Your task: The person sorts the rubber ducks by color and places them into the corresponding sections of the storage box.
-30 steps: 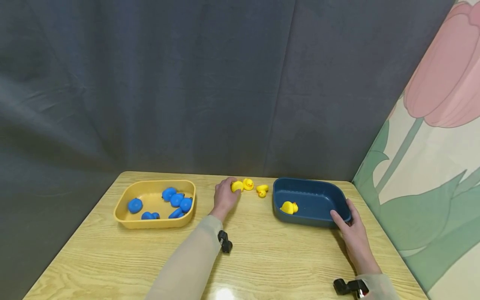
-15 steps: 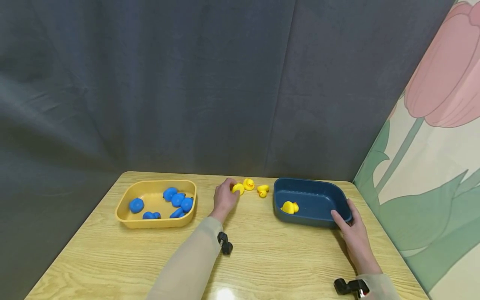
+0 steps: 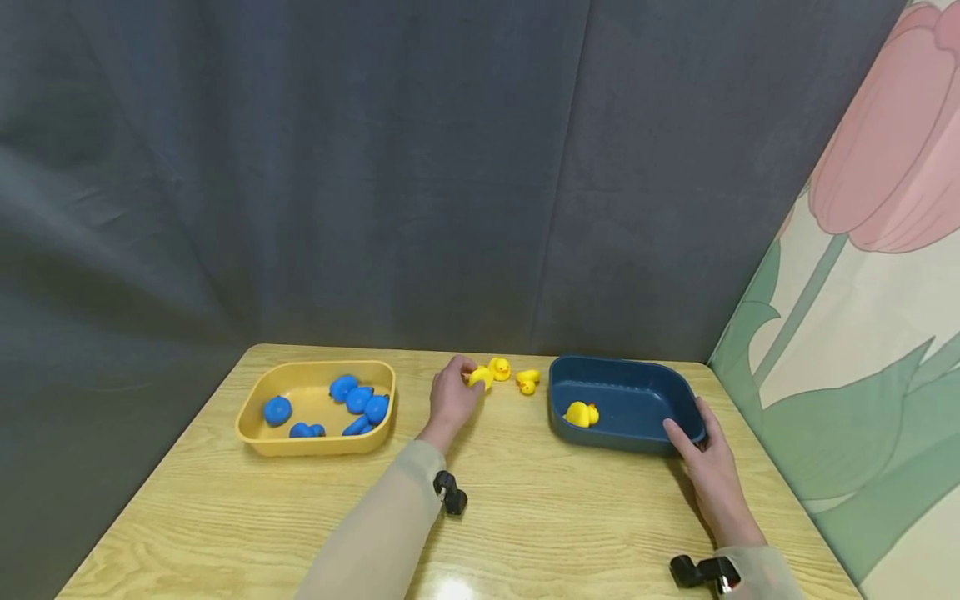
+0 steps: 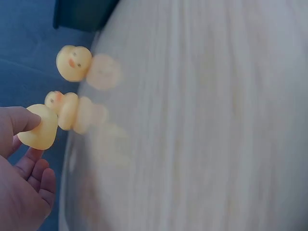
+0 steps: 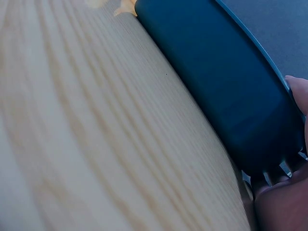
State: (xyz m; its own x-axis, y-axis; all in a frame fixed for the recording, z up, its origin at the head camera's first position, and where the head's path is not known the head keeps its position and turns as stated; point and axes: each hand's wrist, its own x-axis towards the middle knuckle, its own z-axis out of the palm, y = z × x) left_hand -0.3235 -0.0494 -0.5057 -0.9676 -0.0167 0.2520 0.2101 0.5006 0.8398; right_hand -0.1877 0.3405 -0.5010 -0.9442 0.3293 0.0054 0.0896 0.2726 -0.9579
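Observation:
My left hand [image 3: 452, 395] pinches a yellow rubber duck [image 4: 39, 129] between thumb and fingers near the table's back edge. Two more yellow ducks are close by: one duck [image 3: 499, 368] just beyond the held one, and another duck [image 3: 528, 382] a little to its right. With the thumb over the rim and fingers outside, my right hand [image 3: 712, 475] grips the right end of a dark blue bin [image 5: 226, 86]. Inside that bin, at its left side, lies a yellow duck [image 3: 579, 414]. The right fingers are partly hidden behind the bin wall.
At the left of the wooden table [image 3: 517, 508] stands a yellow bin [image 3: 318, 447] holding several blue rubber ducks [image 3: 360, 400]. A dark grey curtain [image 3: 420, 183] hangs behind the table. A flower-patterned wall panel [image 3: 862, 400] borders its right side.
The duck in my left hand has shifted slightly toward me and to the right, more of it showing now. My right hand keeps its hold on the dark blue bin.

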